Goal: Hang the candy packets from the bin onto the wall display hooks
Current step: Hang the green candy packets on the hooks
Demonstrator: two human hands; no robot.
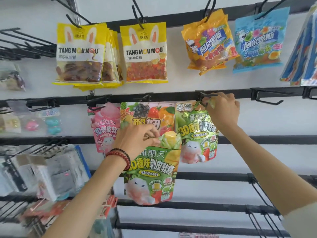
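A white wall (223, 79) has black rails (171, 97) with candy bags (78, 52). The right hand (222, 112) pinches the top of a green packet (197, 134) at a hook (208, 95). The left hand (137, 139) grips a second green packet (152, 176) by its top, lower down, in front of a fruit bag (147, 115).

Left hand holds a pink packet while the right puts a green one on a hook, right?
No: the head view shows the left hand holding a green packet, not pink. The right hand does put a second green packet on a hook.
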